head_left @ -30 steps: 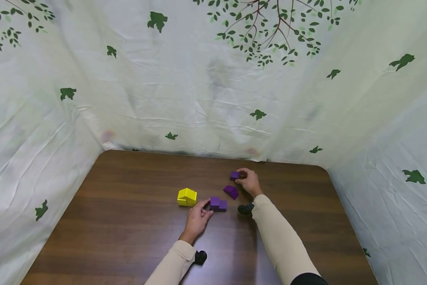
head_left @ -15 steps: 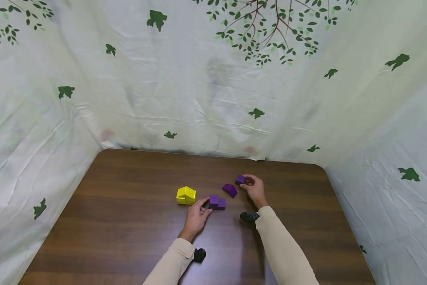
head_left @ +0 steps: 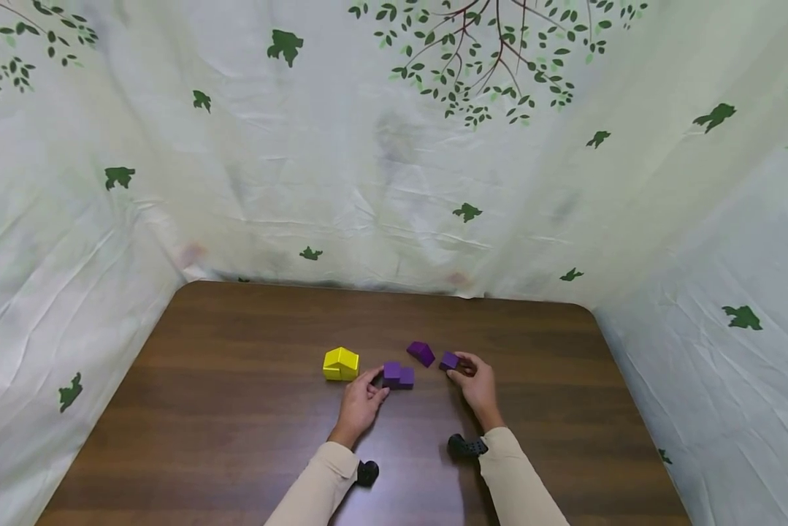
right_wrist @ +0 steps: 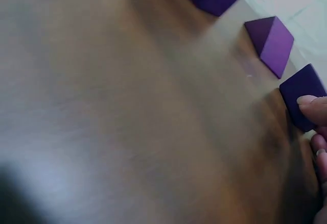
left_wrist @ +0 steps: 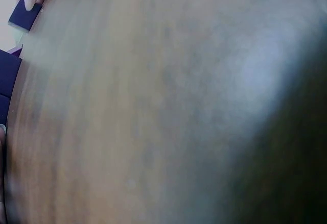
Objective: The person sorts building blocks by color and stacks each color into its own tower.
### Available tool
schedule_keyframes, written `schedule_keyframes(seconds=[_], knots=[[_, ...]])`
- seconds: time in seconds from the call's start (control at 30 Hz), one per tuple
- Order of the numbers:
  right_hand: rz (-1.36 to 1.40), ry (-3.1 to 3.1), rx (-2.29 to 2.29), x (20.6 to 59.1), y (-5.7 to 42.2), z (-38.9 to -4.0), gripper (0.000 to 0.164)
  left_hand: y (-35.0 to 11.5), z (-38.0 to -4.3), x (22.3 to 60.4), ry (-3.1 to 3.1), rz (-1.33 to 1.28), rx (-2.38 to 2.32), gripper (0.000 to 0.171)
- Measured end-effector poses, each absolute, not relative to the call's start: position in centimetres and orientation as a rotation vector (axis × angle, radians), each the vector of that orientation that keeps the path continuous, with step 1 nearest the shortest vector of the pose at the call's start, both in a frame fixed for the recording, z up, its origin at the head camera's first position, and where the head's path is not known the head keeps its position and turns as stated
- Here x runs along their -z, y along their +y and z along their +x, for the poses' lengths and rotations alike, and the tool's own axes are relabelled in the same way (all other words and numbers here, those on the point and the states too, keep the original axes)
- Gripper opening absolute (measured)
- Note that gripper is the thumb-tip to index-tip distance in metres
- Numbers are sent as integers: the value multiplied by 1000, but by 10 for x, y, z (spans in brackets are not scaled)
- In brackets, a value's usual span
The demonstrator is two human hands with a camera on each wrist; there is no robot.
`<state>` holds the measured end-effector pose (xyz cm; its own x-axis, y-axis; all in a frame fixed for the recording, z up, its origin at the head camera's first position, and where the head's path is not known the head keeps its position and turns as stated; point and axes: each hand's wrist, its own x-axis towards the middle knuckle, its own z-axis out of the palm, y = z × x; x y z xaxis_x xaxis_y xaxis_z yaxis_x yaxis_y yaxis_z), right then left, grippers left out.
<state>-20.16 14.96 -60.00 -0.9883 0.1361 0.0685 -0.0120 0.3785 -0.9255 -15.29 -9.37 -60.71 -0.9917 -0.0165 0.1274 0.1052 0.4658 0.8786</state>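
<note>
Two purple blocks (head_left: 392,375) stand side by side near the table's middle, the left one taller in the head view. My left hand (head_left: 359,409) holds the left block at its side, index finger toward its back and thumb at its front. To the right, my right hand (head_left: 477,387) pinches a small purple block (right_wrist: 296,89) between thumb and fingers, close over the table. A purple triangular block (head_left: 421,354) lies just behind, between the hands. In the left wrist view the paired blocks (left_wrist: 7,78) show only at the left edge.
A yellow house-shaped pair of blocks (head_left: 341,364) stands left of my left hand on the brown wooden table (head_left: 236,424). A white cloth with printed leaves (head_left: 367,183) hangs behind the table and along its sides.
My right hand has drawn the small purple block nearer and a little to the right, from behind the triangular block to beside it. The left hand stays at the paired blocks.
</note>
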Motion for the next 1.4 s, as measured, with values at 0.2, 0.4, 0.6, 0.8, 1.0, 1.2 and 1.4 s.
schedule_keyframes(seconds=[0.2,0.4,0.6,0.8,1.0,1.2,1.4], knots=[[-118,-2493,-1672,601,149,-179,34,-94,-151,609,-2579,-83,1551,40],[-78,-2429,-1736,600,146,-169,35,-93,-152,608,-2583,-85,1554,41],[-84,-2364,-1902,595,138,-164,37,-93,-153,604,-2599,-65,1563,41],[5,-2355,-1971,569,123,-152,37,-93,-152,605,-2609,-71,1551,41],[85,-2356,-1980,551,109,-150,37,-93,-153,604,-2613,-69,1554,40],[180,-2362,-1937,562,102,-158,35,-92,-154,603,-2615,-54,1564,40],[219,-2383,-1910,584,100,-168,37,-93,-153,606,-2602,-89,1532,40]])
